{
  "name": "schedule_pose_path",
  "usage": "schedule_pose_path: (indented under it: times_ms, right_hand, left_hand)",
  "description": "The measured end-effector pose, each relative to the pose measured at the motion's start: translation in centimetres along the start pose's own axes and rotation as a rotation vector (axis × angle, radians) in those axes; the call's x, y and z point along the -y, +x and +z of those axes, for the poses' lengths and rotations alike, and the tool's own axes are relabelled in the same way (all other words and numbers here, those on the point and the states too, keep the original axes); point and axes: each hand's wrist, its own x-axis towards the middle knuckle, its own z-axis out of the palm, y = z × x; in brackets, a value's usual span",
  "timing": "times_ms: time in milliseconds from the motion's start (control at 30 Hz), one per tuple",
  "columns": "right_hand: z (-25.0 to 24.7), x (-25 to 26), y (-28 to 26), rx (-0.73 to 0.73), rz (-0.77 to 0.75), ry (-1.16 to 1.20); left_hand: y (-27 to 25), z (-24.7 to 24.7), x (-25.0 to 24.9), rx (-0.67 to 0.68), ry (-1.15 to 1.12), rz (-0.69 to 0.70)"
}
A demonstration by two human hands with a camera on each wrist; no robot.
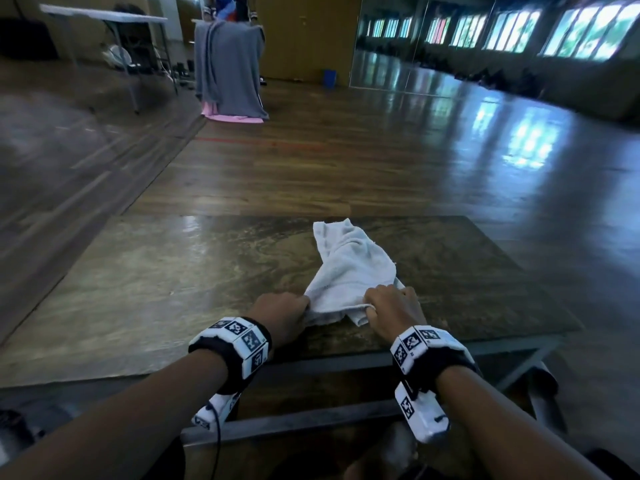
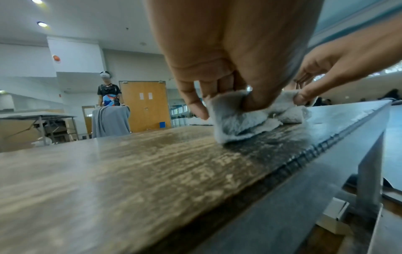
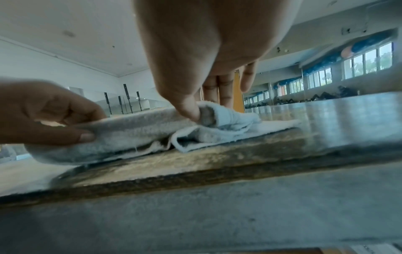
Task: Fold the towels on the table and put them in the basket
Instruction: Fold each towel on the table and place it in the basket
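A crumpled white towel (image 1: pixel 349 268) lies on the dark wooden table (image 1: pixel 173 271), running from the near edge toward the far side. My left hand (image 1: pixel 284 311) pinches its near left corner between thumb and fingers. My right hand (image 1: pixel 391 306) pinches the near right corner. In the left wrist view the left hand (image 2: pixel 226 101) holds the towel corner (image 2: pixel 234 118) just above the table top, with my right hand (image 2: pixel 309 92) behind it. The right wrist view shows the right hand (image 3: pixel 195 110) gripping a rolled fold of the towel (image 3: pixel 135 134), my left hand (image 3: pixel 50 118) at the other end. No basket is in view.
The table's metal frame (image 1: pixel 346 420) runs along the near edge. Beyond the table is open wooden floor (image 1: pixel 381 157). A person (image 2: pixel 108 92) stands far back behind a stand draped with a grey blanket (image 1: pixel 228 67). A white folding table (image 1: pixel 104 15) is at the back left.
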Motion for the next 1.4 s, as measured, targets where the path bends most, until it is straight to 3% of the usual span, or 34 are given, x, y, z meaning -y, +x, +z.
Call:
schedule_pose_path:
  times_ms: [167, 433, 700, 1100, 1400]
  right_hand:
    - [-3.5, -1.6, -2.3, -0.072, 0.026, -0.021]
    - [-13.2, -4.8, -5.6, -0.212, 0.154, 0.072]
    - [-25.5, -2.7, -6.8, -0.400, 0.057, 0.089]
    - [-40.9, 2.0, -9.7, -0.617, -0.108, 0.197]
    - [-51.9, 3.6, -10.3, -0.825, -0.185, 0.243]
  left_hand:
    - [-2.3, -2.5, -0.1, -0.069, 0.107, 0.063]
    - [-5.6, -11.6, 2.1, -0.386, 0.039, 0.016]
    - [-11.0, -22.9, 3.2, -0.755, -0.008, -0.027]
    - [-21.6, -37.9, 4.8, -0.935, 0.053, -0.072]
    - [-27.3, -49.1, 3.9, -1.213, 0.084, -0.092]
